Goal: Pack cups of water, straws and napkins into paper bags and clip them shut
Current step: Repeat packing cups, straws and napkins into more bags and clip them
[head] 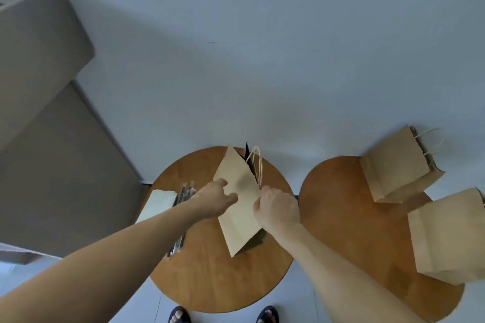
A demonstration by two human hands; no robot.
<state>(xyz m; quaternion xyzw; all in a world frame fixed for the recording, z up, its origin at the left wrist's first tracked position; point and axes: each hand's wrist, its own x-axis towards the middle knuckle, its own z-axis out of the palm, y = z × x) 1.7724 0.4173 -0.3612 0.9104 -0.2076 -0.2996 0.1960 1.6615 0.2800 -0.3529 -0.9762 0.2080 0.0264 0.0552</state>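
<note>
A brown paper bag (240, 202) with twisted paper handles stands on the left round wooden table (210, 278), its mouth slightly open at the top. My left hand (214, 198) grips the bag's left edge. My right hand (277, 207) pinches its right edge just below the handles. A stack of napkins (157, 204) lies at the table's left rim, and several wrapped straws (183, 196) lie beside it, partly under my left forearm. No cup is in view.
A second round wooden table (349, 217) stands to the right and carries two more paper bags, one at the back (399, 165), one nearer (448, 238). A grey sofa (44, 113) fills the left. My feet in sandals (223, 315) show at the bottom.
</note>
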